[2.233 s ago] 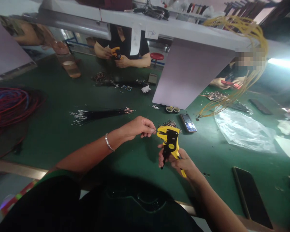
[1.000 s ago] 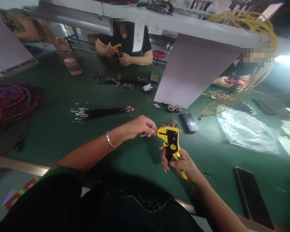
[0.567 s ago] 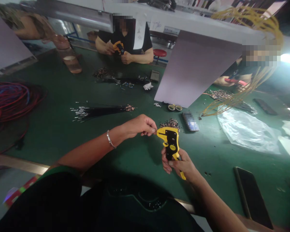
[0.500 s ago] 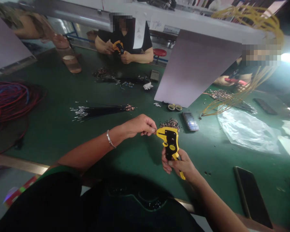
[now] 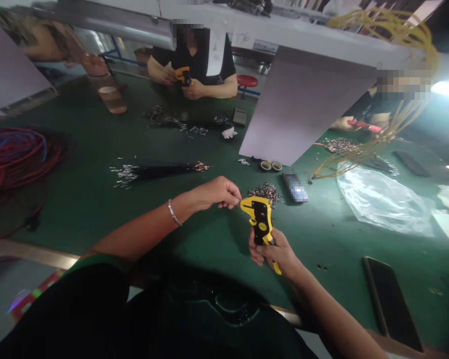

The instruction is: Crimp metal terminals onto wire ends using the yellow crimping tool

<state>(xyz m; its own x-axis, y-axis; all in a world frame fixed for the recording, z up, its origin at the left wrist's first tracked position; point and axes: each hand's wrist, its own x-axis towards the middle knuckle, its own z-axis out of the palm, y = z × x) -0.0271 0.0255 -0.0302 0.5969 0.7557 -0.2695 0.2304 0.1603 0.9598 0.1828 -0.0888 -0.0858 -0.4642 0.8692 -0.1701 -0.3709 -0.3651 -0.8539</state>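
My right hand is wrapped around the handles of a yellow and black wire stripper. Its jaws point left and meet the fingertips of my left hand. Those left fingers are pinched at the jaws; whatever lies between them is too small to make out. Just behind the stripper's head lies a pile of small dark and coppery scraps. To the left, beyond my left hand, rests a bundle of black wires with bare ends on both sides.
A phone lies at right, near a clear plastic bag. Two tape rolls sit by a white divider. Red and blue wire coils are at left. Across the table a person holds a similar stripper; another works at right.
The wire stripper and my right hand have shifted slightly left, and the handles stand a little steeper. My left hand stays almost in place, still pinched at the jaws.
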